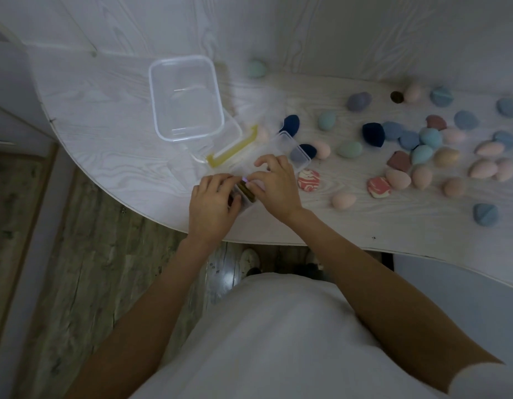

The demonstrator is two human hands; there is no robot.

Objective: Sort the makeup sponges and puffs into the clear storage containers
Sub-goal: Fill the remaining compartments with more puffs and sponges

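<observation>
A small clear container lies near the table's front edge, with a dark blue sponge behind its far end. My left hand grips its near end. My right hand pinches a dark olive-brown puff that stands on edge in the container's near end, between both hands. A larger clear container stands behind, nothing in it. Several loose sponges and puffs in pink, blue, green and navy lie spread over the table's right half, among them a marbled red-and-white puff.
A clear lid with yellow clips lies between the two containers. The white table has a curved front edge; wood floor lies below at the left. A mint sponge sits at the back by the wall.
</observation>
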